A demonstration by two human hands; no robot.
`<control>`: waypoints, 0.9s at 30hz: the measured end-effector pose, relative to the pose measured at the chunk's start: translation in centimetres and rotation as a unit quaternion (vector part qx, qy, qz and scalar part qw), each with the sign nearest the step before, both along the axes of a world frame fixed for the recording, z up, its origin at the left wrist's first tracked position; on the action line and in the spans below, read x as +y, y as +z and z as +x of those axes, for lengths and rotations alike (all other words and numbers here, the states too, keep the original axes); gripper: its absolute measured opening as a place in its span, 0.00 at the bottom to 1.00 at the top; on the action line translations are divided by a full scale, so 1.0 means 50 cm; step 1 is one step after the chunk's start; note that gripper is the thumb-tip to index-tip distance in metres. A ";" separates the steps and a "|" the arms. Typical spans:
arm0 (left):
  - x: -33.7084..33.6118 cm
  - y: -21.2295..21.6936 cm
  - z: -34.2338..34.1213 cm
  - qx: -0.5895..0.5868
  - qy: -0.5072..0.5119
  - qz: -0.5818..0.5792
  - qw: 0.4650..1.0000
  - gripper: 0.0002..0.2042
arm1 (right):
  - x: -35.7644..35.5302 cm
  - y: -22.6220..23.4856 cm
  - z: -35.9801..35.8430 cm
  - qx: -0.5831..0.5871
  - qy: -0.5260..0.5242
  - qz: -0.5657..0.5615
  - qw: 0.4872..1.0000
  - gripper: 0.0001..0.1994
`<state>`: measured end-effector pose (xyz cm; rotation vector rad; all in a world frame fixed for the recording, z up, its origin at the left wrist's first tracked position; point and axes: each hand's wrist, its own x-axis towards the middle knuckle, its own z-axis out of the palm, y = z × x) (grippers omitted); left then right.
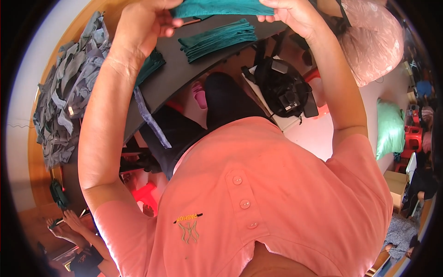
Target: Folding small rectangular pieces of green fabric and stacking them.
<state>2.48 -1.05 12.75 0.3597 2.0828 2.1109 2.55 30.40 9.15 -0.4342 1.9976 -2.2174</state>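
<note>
Both hands, left (143, 23) and right (288, 13), pinch a soft teal cloth (221, 7) above folded teal pieces (217, 39) on the dark table (180, 74); crumpled grey fabric (69, 92) heaps left.

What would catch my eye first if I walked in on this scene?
Probably the two raised hands at the top, the left hand and right hand, holding a teal cloth stretched between them. Just beneath lies a stack of folded teal cloths on a dark table, and a big heap of grey fabric pieces sits at the left.
</note>
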 end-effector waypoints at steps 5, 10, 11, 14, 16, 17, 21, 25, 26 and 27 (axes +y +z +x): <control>0.002 -0.070 -0.034 -0.072 0.076 -0.062 0.993 0.08 | 0.015 -0.052 -0.065 0.030 -0.041 0.017 0.999 0.04; 0.000 -0.112 -0.057 -0.111 0.124 -0.125 0.978 0.09 | -0.007 -0.096 -0.131 0.056 -0.078 0.115 0.989 0.04; 0.001 -0.120 -0.061 -0.112 0.125 -0.126 0.978 0.09 | -0.008 -0.104 -0.141 0.055 -0.077 0.114 0.989 0.04; 0.000 -0.138 -0.069 -0.126 0.135 -0.152 0.971 0.08 | -0.016 -0.116 -0.162 0.074 -0.063 0.133 0.986 0.04; 0.005 -0.145 -0.072 -0.127 0.133 -0.166 0.969 0.08 | -0.016 -0.116 -0.164 0.075 -0.070 0.165 0.981 0.03; 0.009 -0.148 -0.072 -0.128 0.132 -0.166 0.969 0.08 | -0.014 -0.128 -0.172 0.073 -0.070 0.165 0.981 0.03; 0.018 -0.162 -0.071 -0.126 0.142 -0.198 0.962 0.08 | -0.018 -0.155 -0.174 0.088 -0.075 0.233 0.966 0.03; 0.015 -0.180 -0.072 -0.112 0.133 -0.238 0.956 0.09 | -0.026 -0.186 -0.155 0.200 -0.106 0.392 0.892 0.06; 0.014 -0.186 -0.068 -0.114 0.134 -0.238 0.955 0.09 | -0.025 -0.184 -0.143 0.201 -0.102 0.414 0.882 0.07; 0.014 -0.194 -0.062 -0.112 0.138 -0.250 0.952 0.09 | -0.027 -0.183 -0.129 0.200 -0.100 0.414 0.882 0.07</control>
